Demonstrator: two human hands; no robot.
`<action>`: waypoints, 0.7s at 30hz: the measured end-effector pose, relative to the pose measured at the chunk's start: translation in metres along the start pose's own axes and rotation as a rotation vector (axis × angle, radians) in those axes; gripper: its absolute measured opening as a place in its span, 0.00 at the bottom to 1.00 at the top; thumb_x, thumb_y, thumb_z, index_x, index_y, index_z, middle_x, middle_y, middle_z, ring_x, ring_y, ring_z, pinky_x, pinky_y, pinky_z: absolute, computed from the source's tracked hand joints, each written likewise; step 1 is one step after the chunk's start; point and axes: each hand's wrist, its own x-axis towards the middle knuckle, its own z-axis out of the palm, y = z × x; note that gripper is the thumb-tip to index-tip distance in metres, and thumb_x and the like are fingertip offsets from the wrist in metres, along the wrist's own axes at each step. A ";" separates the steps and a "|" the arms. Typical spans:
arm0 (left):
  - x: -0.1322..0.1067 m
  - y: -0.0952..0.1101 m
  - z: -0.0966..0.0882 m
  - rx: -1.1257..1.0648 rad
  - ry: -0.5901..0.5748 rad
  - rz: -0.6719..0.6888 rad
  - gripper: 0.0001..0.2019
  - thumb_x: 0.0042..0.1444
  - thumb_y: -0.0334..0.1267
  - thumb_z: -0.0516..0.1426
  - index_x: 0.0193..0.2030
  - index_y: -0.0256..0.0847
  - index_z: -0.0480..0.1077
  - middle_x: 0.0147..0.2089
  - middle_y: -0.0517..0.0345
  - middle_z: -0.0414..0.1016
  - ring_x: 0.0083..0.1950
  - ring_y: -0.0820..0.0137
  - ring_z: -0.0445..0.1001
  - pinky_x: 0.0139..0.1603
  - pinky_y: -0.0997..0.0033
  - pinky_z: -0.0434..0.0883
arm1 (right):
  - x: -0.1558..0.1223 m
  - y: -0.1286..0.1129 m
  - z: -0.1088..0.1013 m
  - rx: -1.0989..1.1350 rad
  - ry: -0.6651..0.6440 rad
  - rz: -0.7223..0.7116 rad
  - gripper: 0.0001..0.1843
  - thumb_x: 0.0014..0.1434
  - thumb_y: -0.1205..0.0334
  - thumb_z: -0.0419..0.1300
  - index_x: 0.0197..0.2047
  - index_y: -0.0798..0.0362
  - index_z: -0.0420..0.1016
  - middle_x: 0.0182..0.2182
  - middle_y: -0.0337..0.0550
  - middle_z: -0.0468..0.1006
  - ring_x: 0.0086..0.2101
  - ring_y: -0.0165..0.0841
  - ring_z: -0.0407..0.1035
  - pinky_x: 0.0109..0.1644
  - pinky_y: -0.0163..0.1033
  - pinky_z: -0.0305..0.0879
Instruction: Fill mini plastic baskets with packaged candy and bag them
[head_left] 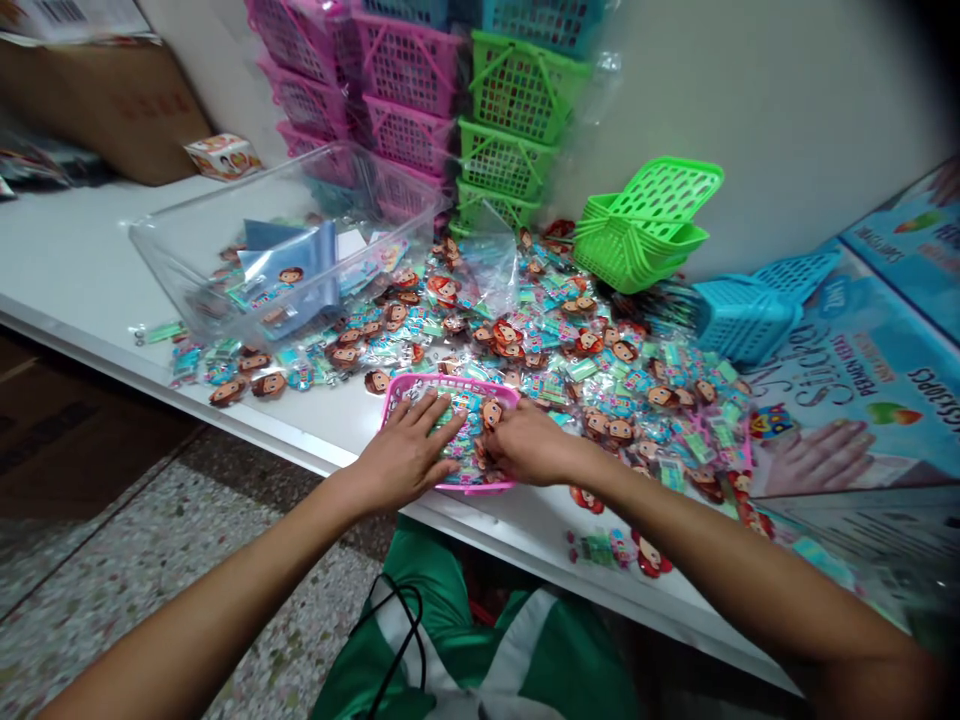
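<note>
Left hand [409, 455] lies open, flat on cartoon-print packets [461, 432] in shallow pink plastic basket [396, 395]; right hand [529, 445] curled, grip indeterminate

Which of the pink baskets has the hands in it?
The lone pink basket at the table's front edge: left hand and right hand rest on the packets filling it. The other pink baskets stand stacked by the wall.

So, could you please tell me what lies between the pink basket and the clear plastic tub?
In the head view, loose cartoon-face packets lie scattered on the white table between the pink basket and the clear tub.
</note>
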 end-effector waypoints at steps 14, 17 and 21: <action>-0.001 0.000 0.001 -0.009 0.020 0.007 0.29 0.61 0.52 0.45 0.67 0.44 0.51 0.70 0.43 0.48 0.70 0.52 0.43 0.65 0.47 0.48 | -0.023 0.018 -0.010 0.424 0.158 -0.037 0.11 0.58 0.60 0.54 0.38 0.51 0.79 0.34 0.42 0.80 0.39 0.36 0.71 0.47 0.41 0.60; -0.001 0.000 0.000 -0.009 0.015 0.006 0.29 0.61 0.52 0.45 0.67 0.44 0.49 0.70 0.43 0.47 0.70 0.52 0.43 0.65 0.47 0.49 | -0.039 0.040 -0.011 0.652 0.396 0.157 0.16 0.62 0.56 0.50 0.43 0.51 0.77 0.38 0.41 0.80 0.37 0.34 0.72 0.41 0.37 0.64; -0.001 -0.001 0.000 -0.011 -0.001 0.002 0.29 0.62 0.52 0.44 0.67 0.45 0.49 0.70 0.43 0.47 0.70 0.51 0.43 0.64 0.46 0.49 | -0.031 0.039 0.002 0.494 0.459 0.174 0.17 0.64 0.55 0.49 0.49 0.50 0.74 0.44 0.43 0.78 0.42 0.36 0.70 0.47 0.40 0.62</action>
